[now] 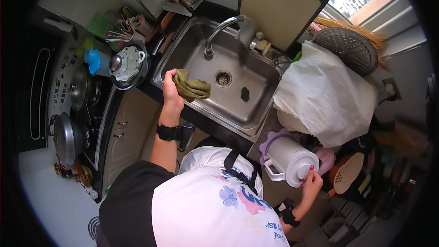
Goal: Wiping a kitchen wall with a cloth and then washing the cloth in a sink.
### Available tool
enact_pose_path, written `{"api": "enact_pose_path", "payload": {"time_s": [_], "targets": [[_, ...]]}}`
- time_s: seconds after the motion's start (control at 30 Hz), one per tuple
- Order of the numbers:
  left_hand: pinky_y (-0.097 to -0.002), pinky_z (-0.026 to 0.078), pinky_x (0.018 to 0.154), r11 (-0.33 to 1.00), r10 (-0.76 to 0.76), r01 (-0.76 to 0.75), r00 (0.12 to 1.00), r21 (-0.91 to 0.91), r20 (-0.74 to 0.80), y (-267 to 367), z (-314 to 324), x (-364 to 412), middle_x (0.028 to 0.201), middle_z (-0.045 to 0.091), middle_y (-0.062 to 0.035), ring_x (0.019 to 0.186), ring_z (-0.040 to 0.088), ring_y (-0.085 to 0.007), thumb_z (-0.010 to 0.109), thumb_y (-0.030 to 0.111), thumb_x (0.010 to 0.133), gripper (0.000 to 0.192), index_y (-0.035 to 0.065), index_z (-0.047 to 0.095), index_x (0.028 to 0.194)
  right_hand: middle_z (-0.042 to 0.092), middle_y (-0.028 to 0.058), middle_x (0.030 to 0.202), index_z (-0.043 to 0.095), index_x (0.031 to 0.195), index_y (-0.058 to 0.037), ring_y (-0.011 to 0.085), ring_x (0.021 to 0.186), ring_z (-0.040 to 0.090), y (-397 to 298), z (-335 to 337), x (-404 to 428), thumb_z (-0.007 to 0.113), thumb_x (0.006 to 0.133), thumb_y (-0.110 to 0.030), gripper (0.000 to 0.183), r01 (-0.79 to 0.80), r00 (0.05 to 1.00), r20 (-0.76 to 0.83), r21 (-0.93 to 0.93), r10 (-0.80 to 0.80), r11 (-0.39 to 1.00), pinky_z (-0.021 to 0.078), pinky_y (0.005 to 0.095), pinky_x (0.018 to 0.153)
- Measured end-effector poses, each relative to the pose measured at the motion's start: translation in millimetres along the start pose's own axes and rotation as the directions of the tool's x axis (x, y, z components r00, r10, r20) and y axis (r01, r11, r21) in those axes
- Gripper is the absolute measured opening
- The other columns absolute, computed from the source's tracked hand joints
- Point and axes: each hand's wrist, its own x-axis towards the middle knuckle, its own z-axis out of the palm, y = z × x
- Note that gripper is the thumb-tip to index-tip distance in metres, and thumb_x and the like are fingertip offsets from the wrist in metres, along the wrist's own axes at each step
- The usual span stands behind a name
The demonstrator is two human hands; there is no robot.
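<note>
My left hand (172, 91) grips a folded olive-green cloth (192, 85) over the near left rim of the stainless steel sink (205, 113). On the right, a white lidded jug (286, 156) with a side handle stands on the counter's edge in front of a purple scalloped item (271, 140). My right hand (310, 181) has its thumb and fingertips around the knob of the jug's lid (302, 171), which sits on the jug. Inside the sink are a drain strainer (223, 79) and a small dark scrap (245, 94). The curved faucet (224, 24) hangs over the basin.
A white cloth or paper sheet (319, 92) covers a large container right of the sink. Behind stand a cutting board (277, 7) and a perforated round rack (346, 49). Left are a metal bowl with dishes (128, 82), a blue-lidded container (97, 62) and a stove with lidded pans (67, 139).
</note>
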Motion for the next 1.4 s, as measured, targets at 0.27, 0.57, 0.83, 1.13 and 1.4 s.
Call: {"api": "enact_pose_path", "payload": {"time_s": [0.27, 0.57, 0.83, 1.13, 1.4], "targets": [[-0.0304, 0.044, 0.073, 0.995, 0.007, -0.009, 1.000, 0.096, 0.029, 9.9, -13.5, 18.6, 0.079, 0.058, -0.0062, 0.076, 0.056, -0.0182, 0.044, 0.023, 0.082, 0.022, 0.0034, 0.055, 0.079, 0.040, 0.0082, 0.044, 0.040, 0.056, 0.0026, 0.0156, 0.042, 0.035, 0.7, 20.5, -6.1, 0.055, 0.084, -0.032, 0.047, 0.137, 0.941, -0.254, -0.319, -0.224, 0.938, 0.0324, 0.0330, 0.044], [-0.0247, 0.040, 0.064, 0.956, 0.169, -0.166, 0.986, 0.240, 0.009, 16.5, -19.2, 24.4, 0.068, 0.053, -0.0008, 0.065, 0.051, -0.0104, 0.047, 0.019, 0.081, 0.018, 0.0062, 0.053, 0.069, 0.040, 0.0136, 0.045, 0.040, 0.055, 0.0043, 0.0214, 0.042, 0.034, 0.0, 15.7, -2.4, 0.053, 0.084, -0.032, 0.048, 0.083, 0.977, -0.174, -0.220, -0.123, 0.972, 0.0305, 0.0374, 0.045], [-0.0229, 0.036, 0.061, 0.896, 0.123, -0.166, 0.984, 0.411, 0.130, 12.1, -31.1, 89.9, 0.064, 0.047, 0.0019, 0.062, 0.044, -0.0077, 0.042, 0.018, 0.082, 0.022, 0.0050, 0.049, 0.065, 0.048, 0.0119, 0.056, 0.045, 0.065, 0.0031, 0.0211, 0.052, 0.043, -18.7, 32.0, -30.6, 0.059, 0.079, -0.027, 0.036, -0.029, 0.927, -0.361, -0.340, -0.102, 0.940, 0.0376, 0.0354, 0.053], [-0.0261, 0.036, 0.058, 0.532, -0.028, -0.370, 0.891, 0.761, 0.453, -16.1, -72.0, 190.8, 0.066, 0.044, -0.0014, 0.065, 0.041, -0.0090, 0.045, 0.014, 0.083, 0.017, 0.0003, 0.045, 0.074, 0.058, 0.0050, 0.074, 0.055, 0.084, 0.0014, 0.0110, 0.066, 0.054, -180.0, 149.2, -30.4, 0.052, 0.082, -0.009, 0.011, 0.305, 0.822, -0.519, 0.052, -0.235, 0.951, 0.0437, 0.0246, 0.062], [-0.0314, 0.040, 0.056, 0.582, -0.339, -0.163, 0.842, 0.797, 0.420, -78.4, -76.8, 241.1, 0.061, 0.050, -0.0080, 0.060, 0.050, -0.0164, 0.046, 0.020, 0.082, 0.021, 0.0013, 0.050, 0.075, 0.057, 0.0236, 0.097, 0.051, 0.107, 0.0043, 0.0364, 0.080, 0.057, -231.5, 323.3, 149.3, 0.057, 0.076, -0.011, 0.034, 0.539, 0.815, -0.238, -0.021, -0.528, 0.842, 0.0457, 0.0401, 0.070]]}}
